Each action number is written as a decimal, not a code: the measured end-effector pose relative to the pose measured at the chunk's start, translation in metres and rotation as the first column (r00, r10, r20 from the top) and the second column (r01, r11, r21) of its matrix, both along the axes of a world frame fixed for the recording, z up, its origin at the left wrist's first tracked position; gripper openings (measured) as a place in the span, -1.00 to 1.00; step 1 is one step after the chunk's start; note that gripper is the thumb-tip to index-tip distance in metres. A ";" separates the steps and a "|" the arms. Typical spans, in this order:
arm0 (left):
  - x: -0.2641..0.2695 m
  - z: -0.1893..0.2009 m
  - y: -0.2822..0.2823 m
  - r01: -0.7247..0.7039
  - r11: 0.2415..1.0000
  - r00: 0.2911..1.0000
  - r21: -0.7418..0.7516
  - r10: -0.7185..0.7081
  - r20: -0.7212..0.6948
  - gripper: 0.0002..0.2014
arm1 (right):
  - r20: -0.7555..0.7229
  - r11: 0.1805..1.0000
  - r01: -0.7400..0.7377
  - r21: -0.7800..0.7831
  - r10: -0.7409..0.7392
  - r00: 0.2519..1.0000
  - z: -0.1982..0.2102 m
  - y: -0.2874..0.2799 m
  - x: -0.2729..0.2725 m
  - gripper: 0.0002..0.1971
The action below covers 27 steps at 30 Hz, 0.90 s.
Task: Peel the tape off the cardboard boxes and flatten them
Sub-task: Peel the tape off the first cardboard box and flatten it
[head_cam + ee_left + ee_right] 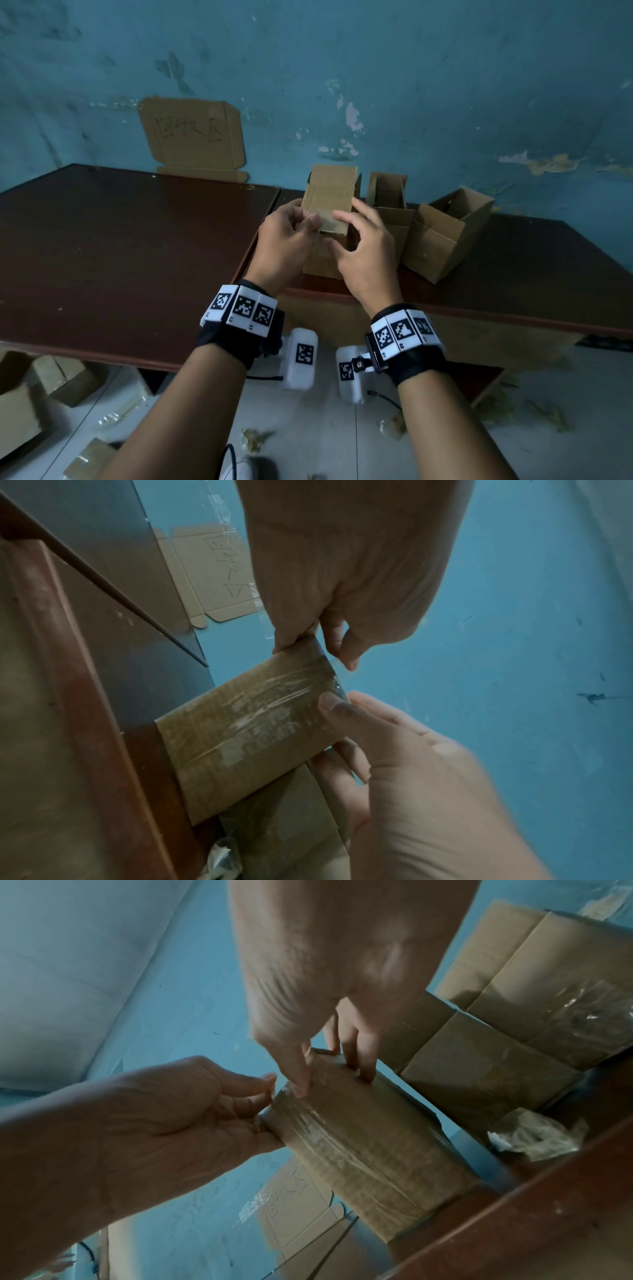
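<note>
A small cardboard box (330, 205) is held up over the dark table's (120, 257) right part, with both hands on it. Clear tape (274, 696) runs wrinkled across its near face. My left hand (286, 236) pinches the box's upper left corner between thumb and fingers (291, 642). My right hand (359, 246) grips the box from the right. Its thumb (298, 1085) presses on the tape's end at the box's edge, and its fingers (363, 1066) curl over the top. The box's far side is hidden.
Two open-topped boxes (387, 195) (445, 233) stand on the table to the right. A flat cardboard sign (195, 137) leans on the blue wall. A crumpled wad of tape (534, 1137) lies by the boxes. More cardboard (34, 387) and tape scraps (257, 438) litter the floor.
</note>
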<state>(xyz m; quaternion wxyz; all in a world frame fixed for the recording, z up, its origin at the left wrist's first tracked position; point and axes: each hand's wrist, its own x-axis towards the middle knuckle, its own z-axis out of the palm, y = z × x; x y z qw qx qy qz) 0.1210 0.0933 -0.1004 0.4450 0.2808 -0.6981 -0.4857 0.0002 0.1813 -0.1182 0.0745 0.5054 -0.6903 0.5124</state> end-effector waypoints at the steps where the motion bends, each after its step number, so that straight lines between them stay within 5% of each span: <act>1: 0.002 0.001 0.001 0.044 0.999 0.998 0.026 -0.043 -0.050 -0.78 | 0.005 1.000 -0.006 0.009 0.006 1.000 0.001 0.001 -0.001 -0.51; 5: 0.005 0.003 0.002 0.166 0.983 0.974 0.072 -0.152 -0.170 -0.77 | 0.021 0.999 -0.031 0.029 0.031 0.999 0.004 0.004 -0.004 -0.53; 12: 0.005 -0.002 0.001 0.281 0.947 0.937 0.154 -0.236 -0.257 -0.75 | 0.043 0.999 -0.026 -0.018 0.027 0.999 0.005 0.002 -0.005 -0.85; 16: 0.005 -0.005 -0.004 0.276 0.943 0.943 0.188 -0.228 -0.243 -0.93 | 0.056 1.000 -0.012 -0.004 0.012 0.998 0.008 0.003 -0.005 -0.92; 27: -0.004 -0.023 -0.013 0.164 0.985 0.977 0.047 -0.155 -0.143 -0.86 | 0.068 0.993 -0.018 0.113 0.010 0.998 0.010 0.004 0.000 -0.60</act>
